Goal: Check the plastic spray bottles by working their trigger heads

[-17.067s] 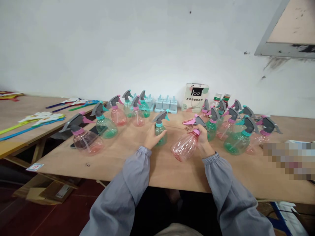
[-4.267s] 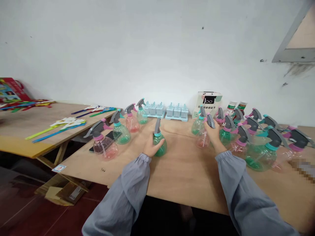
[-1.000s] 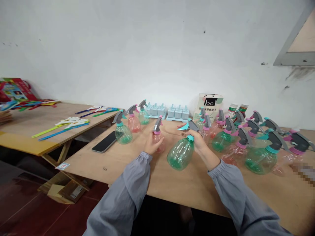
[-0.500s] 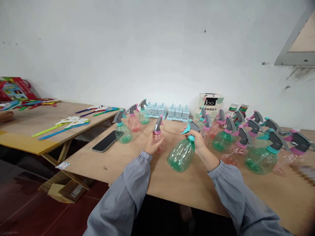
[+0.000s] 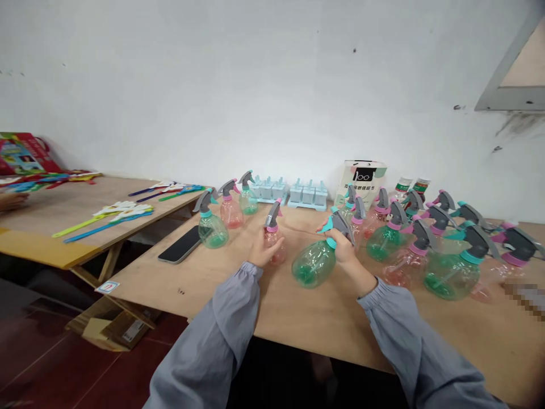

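My left hand (image 5: 264, 249) is wrapped round a pink spray bottle (image 5: 277, 250) that stands upright on the wooden table (image 5: 238, 295). A green spray bottle (image 5: 314, 264) is tilted, its base toward the left, with my right hand (image 5: 344, 245) closed round its neck below the grey and turquoise head. To the left stand another green bottle (image 5: 213, 231), a pink one (image 5: 232, 212) and a smaller-looking green one (image 5: 248, 200). Several more spray bottles, among them a green one (image 5: 452, 275) and a pink one (image 5: 404, 264), are grouped at the right.
A black phone (image 5: 180, 244) lies at the left. Light blue moulds (image 5: 307, 195) and a printed box (image 5: 361, 183) stand near the wall. On the left table (image 5: 38, 224) are colourful hand-shaped sticks (image 5: 114, 213) and another person's hand (image 5: 12, 201). Cardboard boxes (image 5: 131, 329) lie below.
The green bottle in my right hand has tilted further toward lying flat, its base rising slightly. My left hand keeps its hold on the pink bottle.
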A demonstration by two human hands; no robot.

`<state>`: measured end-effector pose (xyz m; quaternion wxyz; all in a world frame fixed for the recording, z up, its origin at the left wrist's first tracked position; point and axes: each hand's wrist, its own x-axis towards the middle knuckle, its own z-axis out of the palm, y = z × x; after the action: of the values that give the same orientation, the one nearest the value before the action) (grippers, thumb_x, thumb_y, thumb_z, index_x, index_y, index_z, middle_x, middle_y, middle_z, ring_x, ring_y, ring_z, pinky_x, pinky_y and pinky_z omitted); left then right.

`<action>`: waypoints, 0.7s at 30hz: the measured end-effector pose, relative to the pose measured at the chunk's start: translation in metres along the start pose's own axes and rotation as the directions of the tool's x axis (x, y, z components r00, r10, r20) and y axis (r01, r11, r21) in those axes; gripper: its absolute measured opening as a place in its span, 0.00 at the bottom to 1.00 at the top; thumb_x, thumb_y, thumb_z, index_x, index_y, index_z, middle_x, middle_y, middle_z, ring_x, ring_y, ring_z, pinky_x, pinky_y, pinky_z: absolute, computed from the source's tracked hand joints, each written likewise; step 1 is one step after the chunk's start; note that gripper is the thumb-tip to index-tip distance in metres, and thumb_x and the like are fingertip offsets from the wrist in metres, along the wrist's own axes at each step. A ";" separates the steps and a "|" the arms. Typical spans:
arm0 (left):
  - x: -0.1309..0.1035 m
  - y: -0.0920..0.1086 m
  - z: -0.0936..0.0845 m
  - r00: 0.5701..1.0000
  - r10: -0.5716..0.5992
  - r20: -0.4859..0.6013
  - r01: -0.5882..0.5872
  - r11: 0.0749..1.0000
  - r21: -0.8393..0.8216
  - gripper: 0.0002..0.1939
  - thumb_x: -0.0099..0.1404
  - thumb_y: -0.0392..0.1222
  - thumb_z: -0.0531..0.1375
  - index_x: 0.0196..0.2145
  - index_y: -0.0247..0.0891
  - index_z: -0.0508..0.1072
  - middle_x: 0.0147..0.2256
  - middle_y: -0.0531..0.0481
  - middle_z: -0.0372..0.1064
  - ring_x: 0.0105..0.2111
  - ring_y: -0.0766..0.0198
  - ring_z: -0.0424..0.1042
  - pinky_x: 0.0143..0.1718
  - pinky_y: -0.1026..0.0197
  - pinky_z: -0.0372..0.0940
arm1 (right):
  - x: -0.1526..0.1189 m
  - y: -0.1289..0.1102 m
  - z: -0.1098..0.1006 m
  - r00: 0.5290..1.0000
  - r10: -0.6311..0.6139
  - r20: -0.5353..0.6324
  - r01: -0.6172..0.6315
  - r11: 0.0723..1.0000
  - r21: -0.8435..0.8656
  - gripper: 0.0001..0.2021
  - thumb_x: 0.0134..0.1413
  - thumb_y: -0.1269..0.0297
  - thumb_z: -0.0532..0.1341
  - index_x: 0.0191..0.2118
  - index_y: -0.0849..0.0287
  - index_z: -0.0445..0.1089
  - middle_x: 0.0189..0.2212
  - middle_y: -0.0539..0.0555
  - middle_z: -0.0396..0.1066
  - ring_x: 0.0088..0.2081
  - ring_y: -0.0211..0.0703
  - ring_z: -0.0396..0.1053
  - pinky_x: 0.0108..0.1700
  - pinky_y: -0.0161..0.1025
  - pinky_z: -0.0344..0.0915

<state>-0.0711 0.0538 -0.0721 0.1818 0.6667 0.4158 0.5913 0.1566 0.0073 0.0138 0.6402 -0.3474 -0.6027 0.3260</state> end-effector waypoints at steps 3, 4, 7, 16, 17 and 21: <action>0.000 -0.002 0.001 1.000 -0.010 -0.003 0.010 1.000 -0.012 0.23 0.59 0.50 0.66 0.49 0.40 0.66 0.42 0.47 0.72 0.44 0.56 0.75 0.51 0.51 0.68 | -0.002 0.000 -0.015 0.998 -0.016 -0.056 0.010 0.995 -0.095 0.07 0.43 0.59 0.60 0.30 0.50 0.73 0.33 0.50 0.76 0.43 0.49 0.73 0.53 0.48 0.65; 0.000 -0.002 0.001 1.000 -0.010 0.000 0.010 1.000 -0.018 0.23 0.59 0.50 0.66 0.49 0.40 0.66 0.42 0.47 0.72 0.44 0.56 0.75 0.51 0.50 0.67 | -0.004 -0.001 -0.023 0.996 -0.034 -0.088 0.022 0.991 -0.133 0.08 0.44 0.60 0.60 0.33 0.50 0.74 0.35 0.50 0.76 0.43 0.49 0.73 0.53 0.48 0.65; 0.000 -0.002 0.001 1.000 -0.016 0.012 0.016 1.000 -0.018 0.24 0.59 0.50 0.66 0.49 0.40 0.66 0.42 0.47 0.72 0.46 0.55 0.74 0.53 0.50 0.66 | -0.010 -0.006 -0.048 0.977 -0.113 -0.184 0.067 0.968 -0.240 0.11 0.47 0.61 0.60 0.38 0.52 0.75 0.38 0.52 0.77 0.42 0.47 0.73 0.51 0.48 0.67; 0.000 -0.003 0.001 0.999 -0.027 0.017 0.028 1.000 -0.015 0.25 0.58 0.50 0.67 0.50 0.40 0.65 0.44 0.46 0.71 0.49 0.54 0.73 0.55 0.49 0.65 | -0.022 -0.001 -0.091 0.927 -0.242 -0.288 0.047 0.835 -0.548 0.20 0.51 0.57 0.63 0.50 0.55 0.67 0.39 0.53 0.73 0.37 0.44 0.70 0.42 0.45 0.68; 0.000 -0.003 0.001 0.999 -0.031 0.022 0.032 0.999 -0.015 0.25 0.58 0.50 0.67 0.50 0.40 0.65 0.44 0.46 0.71 0.49 0.54 0.73 0.55 0.48 0.65 | -0.023 0.000 -0.090 0.912 -0.277 -0.303 0.073 0.835 -0.545 0.20 0.51 0.57 0.64 0.50 0.55 0.66 0.40 0.53 0.73 0.37 0.44 0.71 0.42 0.45 0.69; 0.000 -0.005 0.001 0.999 -0.030 0.024 0.031 0.999 -0.034 0.25 0.58 0.50 0.66 0.50 0.41 0.65 0.43 0.46 0.71 0.49 0.53 0.73 0.55 0.47 0.65 | -0.025 0.010 -0.086 0.868 -0.383 -0.317 0.186 0.841 -0.507 0.24 0.50 0.59 0.66 0.52 0.54 0.61 0.44 0.55 0.73 0.42 0.45 0.74 0.44 0.45 0.70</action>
<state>-0.0719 0.0573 -0.0762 0.2072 0.6639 0.4136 0.5875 0.2410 -0.0131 -0.0110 0.6920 -0.4532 -0.5619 -0.0068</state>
